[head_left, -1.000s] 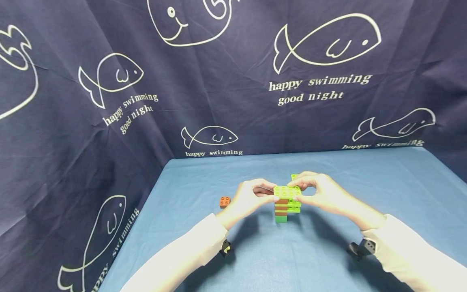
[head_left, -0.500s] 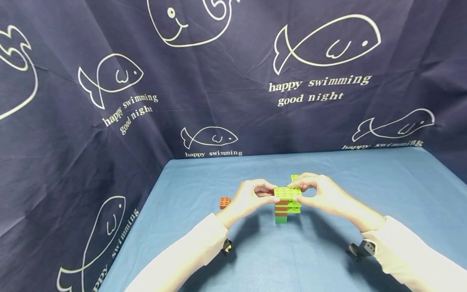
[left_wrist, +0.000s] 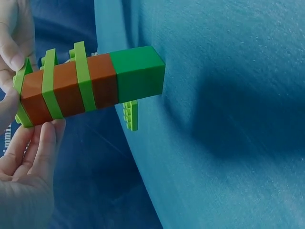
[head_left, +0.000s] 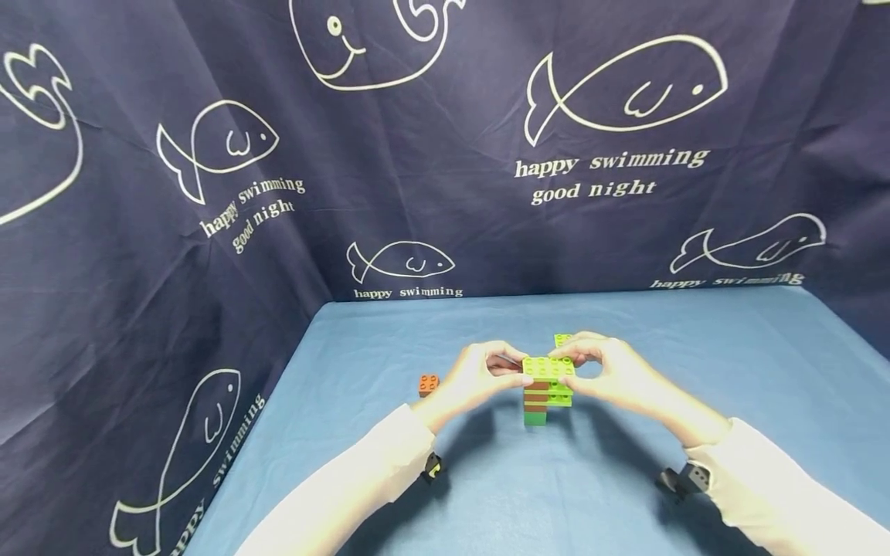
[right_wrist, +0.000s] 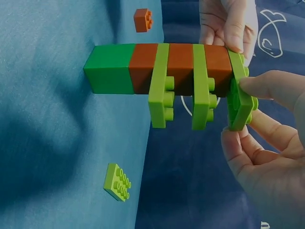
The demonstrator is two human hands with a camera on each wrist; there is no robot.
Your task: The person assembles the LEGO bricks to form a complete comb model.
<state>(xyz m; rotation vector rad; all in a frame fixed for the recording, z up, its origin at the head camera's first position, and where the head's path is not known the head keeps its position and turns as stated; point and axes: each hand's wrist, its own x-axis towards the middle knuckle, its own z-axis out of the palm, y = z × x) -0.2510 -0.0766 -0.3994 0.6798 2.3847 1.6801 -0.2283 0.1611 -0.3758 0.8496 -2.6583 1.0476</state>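
Observation:
A toy-brick tower stands upright on the table, with a dark green block [left_wrist: 138, 71] at its base. Above it brown bricks [right_wrist: 143, 67] alternate with light green plates [right_wrist: 202, 86] that stick out to one side. The topmost light green plate [head_left: 548, 366] sits slightly tilted on the upper brown brick in the right wrist view. My left hand [head_left: 476, 378] pinches its left end, thumb in front and fingers behind, with fingertips also near the top brown brick. At the other end, my right hand [head_left: 615, 374] pinches the same plate between thumb and fingers.
A loose orange-brown brick [head_left: 429, 384] lies left of the tower, near my left wrist. Behind the tower lies a loose light green plate [right_wrist: 117, 182], partly hidden by my right hand in the head view. A dark fish-print curtain [head_left: 403, 177] hangs behind the blue table [head_left: 556, 494].
Both hands keep their hold on the top plate in nearly the same place. The head view has shifted slightly.

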